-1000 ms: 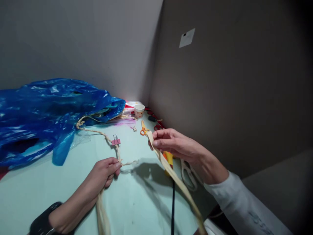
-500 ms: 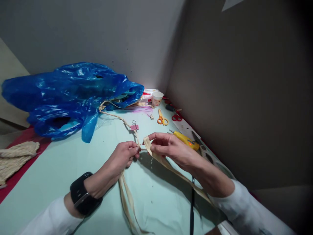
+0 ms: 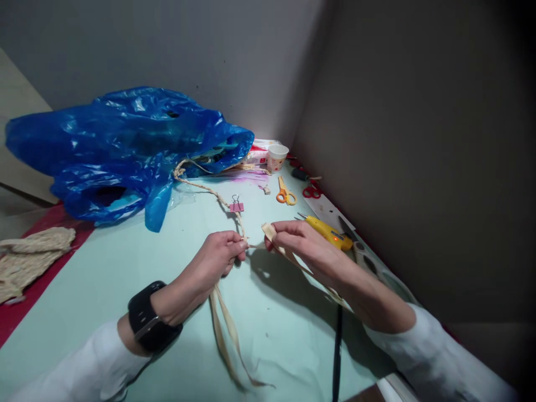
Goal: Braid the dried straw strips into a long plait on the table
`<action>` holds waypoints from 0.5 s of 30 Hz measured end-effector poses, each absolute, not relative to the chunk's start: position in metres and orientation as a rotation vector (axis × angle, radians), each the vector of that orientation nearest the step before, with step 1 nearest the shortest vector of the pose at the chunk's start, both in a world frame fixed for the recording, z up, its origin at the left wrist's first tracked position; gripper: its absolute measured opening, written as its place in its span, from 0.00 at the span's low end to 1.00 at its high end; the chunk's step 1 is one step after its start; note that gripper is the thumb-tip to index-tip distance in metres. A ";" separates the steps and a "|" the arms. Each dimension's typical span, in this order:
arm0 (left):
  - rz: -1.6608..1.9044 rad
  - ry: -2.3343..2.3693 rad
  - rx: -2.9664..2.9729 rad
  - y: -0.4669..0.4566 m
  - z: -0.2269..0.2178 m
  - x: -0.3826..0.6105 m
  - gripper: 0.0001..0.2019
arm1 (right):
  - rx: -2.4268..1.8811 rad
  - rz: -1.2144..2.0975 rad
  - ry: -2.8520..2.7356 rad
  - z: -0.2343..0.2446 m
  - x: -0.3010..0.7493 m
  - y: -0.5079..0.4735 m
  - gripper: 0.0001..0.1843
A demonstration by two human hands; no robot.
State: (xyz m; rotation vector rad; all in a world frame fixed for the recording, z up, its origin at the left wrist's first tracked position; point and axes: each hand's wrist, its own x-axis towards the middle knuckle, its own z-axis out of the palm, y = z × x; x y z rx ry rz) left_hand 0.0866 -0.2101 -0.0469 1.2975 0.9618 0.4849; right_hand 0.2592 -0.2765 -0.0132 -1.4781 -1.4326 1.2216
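Observation:
A thin braided cord (image 3: 209,191) runs from the blue bag through a pink binder clip (image 3: 237,207) to my left hand (image 3: 221,252). That hand pinches the braid's near end, and loose pale strands (image 3: 229,329) hang below it to the table. My right hand (image 3: 299,243) is closed on a flat cream fibre strip (image 3: 268,230), folded over at the fingertips and trailing back under the wrist. A short piece of strand stretches between the two hands. A black watch-like band (image 3: 154,317) is on my left wrist.
Behind lies a blue plastic bag (image 3: 125,139). Farther right stand a paper cup (image 3: 277,158), orange scissors (image 3: 286,192), red-handled scissors (image 3: 312,190) and a yellow glue gun (image 3: 329,231) with a lit orange light. A woven piece (image 3: 37,259) lies at left. Walls close off the back and right.
My right hand has drawn a little away from the left, so more strand shows between them. The strip has turned in its fingers. The whole view has shifted slightly.

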 end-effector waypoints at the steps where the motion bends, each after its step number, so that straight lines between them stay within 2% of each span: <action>1: 0.483 0.969 1.289 -0.210 -0.046 0.087 0.07 | -1.433 1.282 -1.395 -0.013 0.257 -0.276 0.10; 5: 0.483 0.978 1.288 -0.210 -0.044 0.087 0.07 | -1.268 1.452 -1.231 -0.018 0.251 -0.274 0.08; 10: 0.490 0.967 1.297 -0.209 -0.045 0.087 0.09 | -1.452 1.139 -1.384 -0.031 0.255 -0.269 0.13; 15: 0.496 0.973 1.267 -0.210 -0.043 0.088 0.05 | -1.496 1.124 -1.581 -0.030 0.251 -0.266 0.11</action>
